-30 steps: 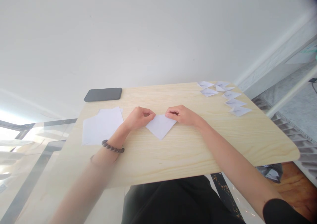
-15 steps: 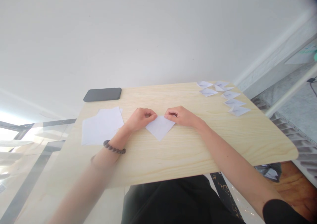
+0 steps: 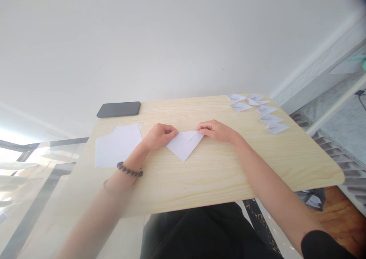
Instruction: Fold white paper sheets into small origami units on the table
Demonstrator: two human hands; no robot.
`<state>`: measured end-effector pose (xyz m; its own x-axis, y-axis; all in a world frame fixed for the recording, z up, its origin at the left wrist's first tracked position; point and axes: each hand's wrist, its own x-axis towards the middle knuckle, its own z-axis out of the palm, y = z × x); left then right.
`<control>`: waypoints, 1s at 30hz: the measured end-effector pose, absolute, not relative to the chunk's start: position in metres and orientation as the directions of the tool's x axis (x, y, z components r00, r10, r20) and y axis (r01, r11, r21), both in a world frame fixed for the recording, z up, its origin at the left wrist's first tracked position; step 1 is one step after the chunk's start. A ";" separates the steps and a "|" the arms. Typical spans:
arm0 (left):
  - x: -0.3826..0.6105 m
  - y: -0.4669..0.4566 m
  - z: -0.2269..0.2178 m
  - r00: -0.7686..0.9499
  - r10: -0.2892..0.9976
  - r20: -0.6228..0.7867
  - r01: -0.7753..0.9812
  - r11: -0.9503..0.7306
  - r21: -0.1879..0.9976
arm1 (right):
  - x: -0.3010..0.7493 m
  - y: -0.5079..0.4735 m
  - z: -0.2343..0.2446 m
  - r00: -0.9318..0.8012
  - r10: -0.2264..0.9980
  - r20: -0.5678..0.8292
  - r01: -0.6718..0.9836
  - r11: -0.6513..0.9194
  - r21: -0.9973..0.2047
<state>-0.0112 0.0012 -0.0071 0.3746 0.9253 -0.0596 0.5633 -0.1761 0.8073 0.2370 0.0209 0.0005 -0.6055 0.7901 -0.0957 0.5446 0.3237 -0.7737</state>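
A folded sheet of white paper (image 3: 183,146) lies at the middle of the table, one corner pointing toward me. Its top edge is straight, with a small folded flap near the upper right. My left hand (image 3: 161,135) pinches the upper left corner between thumb and fingers. At the upper right corner, my right hand (image 3: 214,131) grips the paper the same way. Left of my left hand lie loose white sheets (image 3: 114,148), partly overlapping. A dark beaded bracelet (image 3: 130,170) circles my left wrist.
Several folded white paper pieces (image 3: 271,119) rest at the table's far right. A dark phone (image 3: 118,109) lies at the back left corner. The pale wooden table (image 3: 200,182) meets a white wall behind. Below its right edge is a dark bag (image 3: 311,198).
My right hand has shifted right and slightly up along the paper's top edge, showing the small flap. My left hand has drawn slightly left toward the corner.
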 end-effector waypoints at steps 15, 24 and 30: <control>-0.014 -0.003 -0.012 0.469 0.879 0.086 0.426 -0.310 0.850 | 0.222 0.014 -0.007 -0.527 0.848 0.059 0.554 0.396 -0.733; -0.013 0.004 -0.018 0.553 0.772 0.312 0.533 -0.616 0.580 | 0.220 0.019 -0.019 -0.459 0.813 0.358 0.573 0.579 -0.580; -0.013 0.006 -0.021 0.549 0.746 0.377 0.714 -0.653 0.251 | 0.215 0.011 -0.013 -0.604 0.708 0.366 0.478 0.689 -0.545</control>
<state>-0.0126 0.0056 -0.0211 0.5491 0.7457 0.3774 0.7144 -0.6531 0.2512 0.2148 0.0113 -0.0133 -0.6044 0.7079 0.3656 0.4779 0.6892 -0.5445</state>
